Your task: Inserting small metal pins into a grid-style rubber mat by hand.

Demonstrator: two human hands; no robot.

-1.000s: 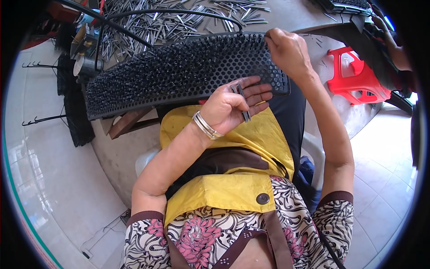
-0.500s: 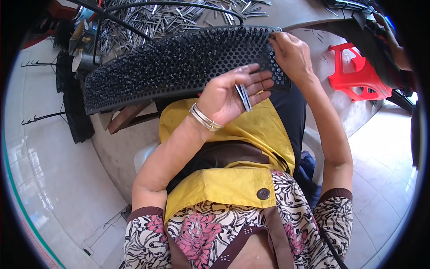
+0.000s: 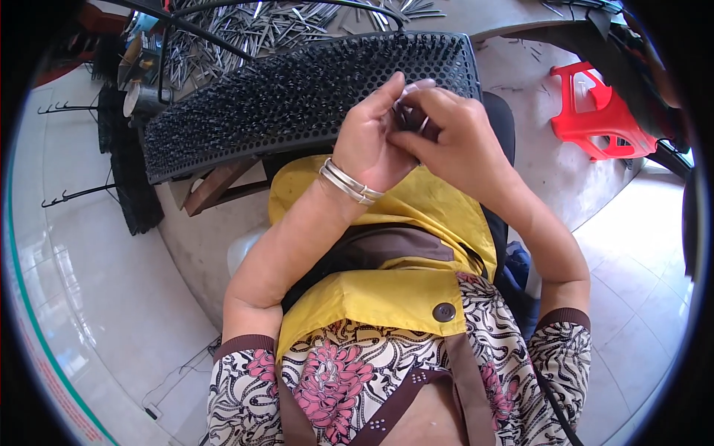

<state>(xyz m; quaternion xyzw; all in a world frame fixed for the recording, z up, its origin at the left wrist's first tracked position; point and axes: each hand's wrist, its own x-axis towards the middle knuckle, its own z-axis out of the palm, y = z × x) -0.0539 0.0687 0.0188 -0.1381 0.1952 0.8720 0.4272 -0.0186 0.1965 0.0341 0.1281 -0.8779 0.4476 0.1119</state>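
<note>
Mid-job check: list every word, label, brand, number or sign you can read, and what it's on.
None can be read.
Small red marks beside the green stripe, lower left: too small and blurred.
I make out no lettering on the perforated black panel or red stool.

No word, number or brand can be read. What looks like small red print (image 3: 46, 383) runs in rows along the curved lower left edge of the view, on a pale band just outside a green stripe (image 3: 62, 383); it is too small and blurred to make out. The dark round button (image 3: 444, 312) on the yellow apron (image 3: 372, 297) has faint marks at its centre, with no letters discernible.
</note>
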